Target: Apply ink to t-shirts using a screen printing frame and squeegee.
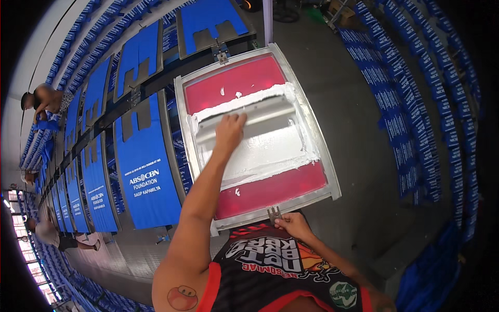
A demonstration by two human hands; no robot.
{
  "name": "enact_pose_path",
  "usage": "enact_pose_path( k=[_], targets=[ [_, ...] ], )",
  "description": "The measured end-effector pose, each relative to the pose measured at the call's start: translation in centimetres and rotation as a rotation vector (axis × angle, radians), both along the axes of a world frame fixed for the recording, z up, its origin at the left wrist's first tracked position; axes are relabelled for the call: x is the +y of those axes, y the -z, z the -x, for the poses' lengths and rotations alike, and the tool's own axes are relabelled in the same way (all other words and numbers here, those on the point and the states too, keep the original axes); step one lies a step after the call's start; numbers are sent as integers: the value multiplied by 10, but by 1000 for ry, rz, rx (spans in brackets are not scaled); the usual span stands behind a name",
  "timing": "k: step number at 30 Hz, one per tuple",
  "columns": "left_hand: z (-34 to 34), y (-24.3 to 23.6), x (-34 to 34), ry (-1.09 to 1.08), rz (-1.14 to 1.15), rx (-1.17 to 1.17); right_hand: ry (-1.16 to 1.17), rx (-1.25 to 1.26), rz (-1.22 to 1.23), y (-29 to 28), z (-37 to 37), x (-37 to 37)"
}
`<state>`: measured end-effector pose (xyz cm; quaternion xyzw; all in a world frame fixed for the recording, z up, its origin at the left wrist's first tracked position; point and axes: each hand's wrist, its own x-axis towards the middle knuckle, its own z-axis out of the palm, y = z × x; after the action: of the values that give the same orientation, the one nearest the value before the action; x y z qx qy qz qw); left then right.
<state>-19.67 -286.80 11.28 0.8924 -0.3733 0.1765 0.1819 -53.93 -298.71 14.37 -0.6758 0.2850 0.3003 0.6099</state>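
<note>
A screen printing frame [312, 112] with pale metal sides lies in front of me. Its mesh is red at the far and near ends, and white ink [260, 169] covers the middle, with thick ragged ridges around it. My left hand [230, 131] grips a long metal squeegee [267, 113] that spans the inked area crosswise; its blade edge is blurred. Down at the frame's near edge, my right hand [293, 224] closes its fingers on a small slotted metal bracket [274, 213].
Blue printed fabric panels [145, 179] lie on boards in rows to the left. Blue printed pieces hang in long rows [410, 114] on the right. Another metal bracket [222, 53] sits at the frame's far edge. Other people [49, 101] are at the far left.
</note>
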Motion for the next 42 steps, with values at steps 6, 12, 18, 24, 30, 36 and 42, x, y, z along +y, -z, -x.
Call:
enact_pose_path(
  k=[6,12,18,24,30,36,42],
  targets=[
    [62,-71,17,47,-154,323,-105,-63,137,-7,-4,-6],
    [112,-118,24,39,-172,543,-94,-189,95,4,-4,-9],
    [134,-88,27,29,-295,638,-485,-208,229,-84,-47,-49],
    [129,-97,37,-46,-404,599,-675,-1073,1183,-85,-148,-116],
    [166,-32,117,-171,-125,311,-629,-1023,1177,-14,-128,-115],
    [-21,-46,82,-233,-247,339,-815,-802,1319,-26,-321,-141],
    [144,-48,113,-131,-226,517,-834,-544,1131,-26,-177,-129]
  ],
)
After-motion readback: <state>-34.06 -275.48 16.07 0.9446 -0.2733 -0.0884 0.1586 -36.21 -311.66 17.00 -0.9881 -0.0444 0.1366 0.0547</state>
